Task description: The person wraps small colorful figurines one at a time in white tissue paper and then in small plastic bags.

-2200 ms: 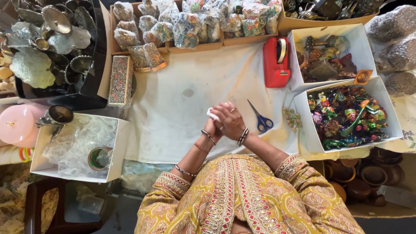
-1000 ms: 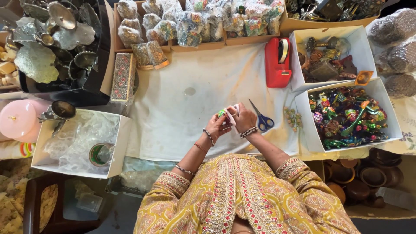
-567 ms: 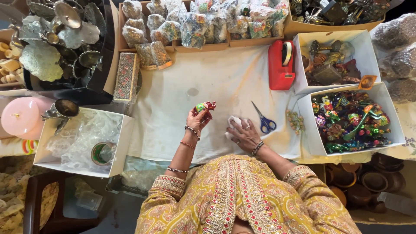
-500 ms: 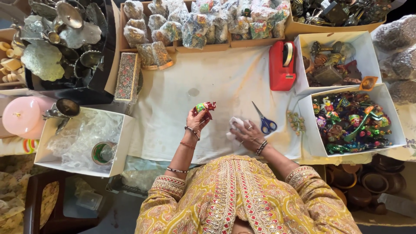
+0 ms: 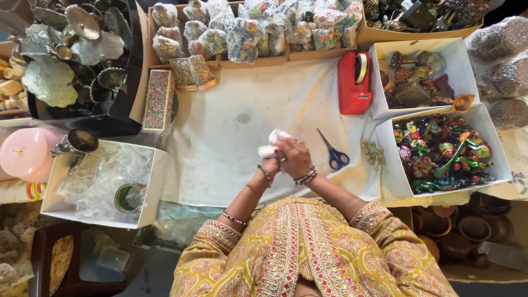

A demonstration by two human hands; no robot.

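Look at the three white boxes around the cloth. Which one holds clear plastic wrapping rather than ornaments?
The white box on the left. It holds crumpled clear plastic and a tape roll; the two right boxes hold ornaments.

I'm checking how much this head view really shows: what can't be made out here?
- Left hand: mostly covered by the right hand.
- What the white wrapping encloses: hidden by the wrapping and both hands.
- Each hand's grip: fingers overlap, unclear.
- Box of metal pieces: cut by the top edge.
- Clay pots: partly under the table edge.

Both hands, left hand [image 5: 270, 164] and right hand [image 5: 292, 157], clasp a white wrapper [image 5: 271, 142] beside blue scissors [image 5: 333, 152].
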